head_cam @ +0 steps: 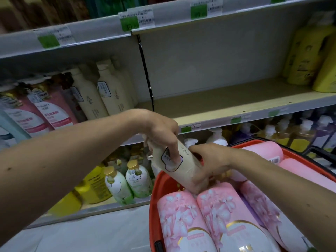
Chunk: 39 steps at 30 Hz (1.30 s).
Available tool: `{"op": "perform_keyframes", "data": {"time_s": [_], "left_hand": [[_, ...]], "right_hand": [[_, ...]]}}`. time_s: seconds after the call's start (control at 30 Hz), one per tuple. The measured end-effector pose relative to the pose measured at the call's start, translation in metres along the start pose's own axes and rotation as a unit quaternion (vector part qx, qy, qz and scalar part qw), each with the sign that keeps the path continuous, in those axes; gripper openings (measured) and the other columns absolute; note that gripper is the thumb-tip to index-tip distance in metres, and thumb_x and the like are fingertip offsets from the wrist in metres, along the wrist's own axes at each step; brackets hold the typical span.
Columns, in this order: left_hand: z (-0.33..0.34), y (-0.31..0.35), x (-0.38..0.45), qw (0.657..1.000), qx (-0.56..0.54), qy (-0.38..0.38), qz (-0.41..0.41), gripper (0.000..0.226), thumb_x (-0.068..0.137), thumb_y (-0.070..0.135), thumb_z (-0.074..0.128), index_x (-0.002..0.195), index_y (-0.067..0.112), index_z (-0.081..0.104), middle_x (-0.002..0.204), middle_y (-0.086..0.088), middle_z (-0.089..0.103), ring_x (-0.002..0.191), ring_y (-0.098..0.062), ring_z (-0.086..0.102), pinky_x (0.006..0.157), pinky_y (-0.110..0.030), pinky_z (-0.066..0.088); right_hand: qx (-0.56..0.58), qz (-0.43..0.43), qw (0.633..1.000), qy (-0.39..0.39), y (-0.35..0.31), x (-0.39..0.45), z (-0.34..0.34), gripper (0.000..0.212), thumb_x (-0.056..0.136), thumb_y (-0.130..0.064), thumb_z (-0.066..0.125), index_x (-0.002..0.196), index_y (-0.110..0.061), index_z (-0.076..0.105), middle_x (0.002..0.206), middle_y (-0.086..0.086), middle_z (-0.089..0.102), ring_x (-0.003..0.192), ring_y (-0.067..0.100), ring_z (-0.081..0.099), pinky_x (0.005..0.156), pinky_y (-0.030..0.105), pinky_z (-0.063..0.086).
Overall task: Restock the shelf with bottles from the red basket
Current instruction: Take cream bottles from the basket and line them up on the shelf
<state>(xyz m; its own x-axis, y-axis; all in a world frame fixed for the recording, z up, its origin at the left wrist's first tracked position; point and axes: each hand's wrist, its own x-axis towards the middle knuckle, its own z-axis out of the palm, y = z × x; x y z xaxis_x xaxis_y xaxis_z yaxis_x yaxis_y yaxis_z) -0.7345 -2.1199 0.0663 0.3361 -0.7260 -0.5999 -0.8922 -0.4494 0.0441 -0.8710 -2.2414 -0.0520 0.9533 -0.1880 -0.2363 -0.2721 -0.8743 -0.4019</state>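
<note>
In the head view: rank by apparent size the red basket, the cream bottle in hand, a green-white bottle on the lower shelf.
1. red basket
2. cream bottle, held by both hands
3. green-white bottle, though it sits farther from the camera, so true size is unsure.

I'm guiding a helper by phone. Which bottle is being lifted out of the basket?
Find the red basket at lower right. Above its near-left corner, both hands hold one tilted cream bottle. Unlike the pink flowered bottles lying below, it is plain cream.

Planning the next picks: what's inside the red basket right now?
The red basket holds several pink bottles lying flat; both hands grip a cream bottle tilted over its rim. Anything beneath the pink bottles is covered.
</note>
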Motion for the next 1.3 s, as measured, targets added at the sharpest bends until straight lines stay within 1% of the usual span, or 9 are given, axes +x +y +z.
{"op": "perform_keyframes", "data": {"time_s": [0.1,0.3,0.47,0.6,0.73,0.83,0.93,1.03,1.3], "left_hand": [[-0.029,0.004,-0.024,0.998,0.058,0.014,0.003,0.052,0.072,0.051,0.087,0.111,0.022,0.069,0.104,0.001,0.074,0.096,-0.024,0.072,0.09,-0.051,0.061],[-0.08,0.01,-0.079,0.988,0.139,0.069,0.014,0.055,0.064,0.052,0.092,0.111,0.039,0.067,0.104,0.016,0.072,0.094,-0.008,0.071,0.086,-0.038,0.062],[-0.095,0.001,-0.102,0.979,0.175,0.1,0.019,0.064,0.059,0.053,0.094,0.115,0.045,0.065,0.107,0.017,0.071,0.098,-0.009,0.07,0.089,-0.037,0.06],[-0.09,-0.022,-0.11,0.942,0.216,0.255,0.034,0.077,0.058,0.061,0.091,0.124,0.045,0.056,0.124,0.015,0.058,0.106,-0.008,0.055,0.084,-0.029,0.047],[-0.049,-0.057,-0.105,0.889,0.104,0.442,0.058,0.123,0.059,0.061,0.09,0.153,0.05,0.012,0.152,0.009,0.031,0.122,-0.014,0.052,0.089,-0.025,0.043],[0.002,-0.08,-0.091,0.841,-0.05,0.537,0.041,0.123,0.067,0.074,0.077,0.156,0.05,-0.005,0.16,0.01,0.023,0.136,-0.019,0.05,0.099,-0.033,0.043],[0.069,-0.089,-0.063,0.786,-0.244,0.568,0.012,0.11,0.069,0.086,0.063,0.153,0.05,0.002,0.158,0.012,0.037,0.134,-0.011,0.049,0.1,-0.031,0.043],[0.116,-0.081,-0.035,0.765,-0.384,0.517,0.005,0.109,0.063,0.085,0.068,0.145,0.058,0.002,0.146,0.02,0.049,0.116,0.0,0.059,0.092,-0.034,0.054],[0.126,-0.123,0.008,0.689,-0.442,0.572,-0.052,0.105,0.071,0.065,0.08,0.146,0.037,0.013,0.145,0.009,0.048,0.127,-0.015,0.055,0.098,-0.041,0.054]], "right_hand": [[0.118,-0.014,0.993,0.015,-0.005,-0.002,-0.005,0.083,0.052,-0.07,0.087,0.122,-0.037,0.057,0.117,-0.015,0.066,0.105,0.008,0.064,0.093,0.036,0.058],[0.399,-0.043,0.916,-0.012,-0.026,-0.007,-0.011,0.061,0.065,-0.042,0.096,0.119,-0.031,0.068,0.114,-0.002,0.076,0.104,0.02,0.074,0.083,0.043,0.063],[0.528,-0.054,0.846,0.036,-0.052,0.004,-0.006,0.07,0.063,-0.026,0.099,0.124,-0.025,0.064,0.11,0.005,0.077,0.1,0.028,0.076,0.078,0.043,0.063],[0.568,-0.046,0.819,0.066,-0.07,0.016,0.009,0.074,0.058,-0.032,0.101,0.123,-0.032,0.065,0.113,0.003,0.076,0.101,0.027,0.075,0.079,0.049,0.063],[0.598,-0.017,0.797,0.088,-0.081,0.031,0.023,0.062,0.054,-0.036,0.103,0.106,-0.041,0.071,0.109,0.0,0.077,0.097,0.027,0.076,0.072,0.042,0.062],[0.606,0.01,0.789,0.1,-0.087,0.043,0.028,0.065,0.047,-0.038,0.105,0.102,-0.043,0.072,0.105,-0.002,0.078,0.096,0.029,0.076,0.071,0.043,0.062],[0.614,0.017,0.782,0.108,-0.094,0.053,0.03,0.065,0.048,-0.042,0.104,0.105,-0.041,0.073,0.103,-0.001,0.079,0.091,0.025,0.077,0.07,0.042,0.063],[0.604,0.008,0.79,0.105,-0.103,0.068,0.031,0.054,0.058,-0.035,0.096,0.106,-0.04,0.073,0.102,0.001,0.079,0.087,0.024,0.078,0.07,0.041,0.063],[0.532,0.004,0.84,0.109,-0.134,0.125,0.04,0.057,0.05,-0.017,0.079,0.104,-0.033,0.068,0.095,0.007,0.079,0.085,0.028,0.078,0.071,0.046,0.063]]}}
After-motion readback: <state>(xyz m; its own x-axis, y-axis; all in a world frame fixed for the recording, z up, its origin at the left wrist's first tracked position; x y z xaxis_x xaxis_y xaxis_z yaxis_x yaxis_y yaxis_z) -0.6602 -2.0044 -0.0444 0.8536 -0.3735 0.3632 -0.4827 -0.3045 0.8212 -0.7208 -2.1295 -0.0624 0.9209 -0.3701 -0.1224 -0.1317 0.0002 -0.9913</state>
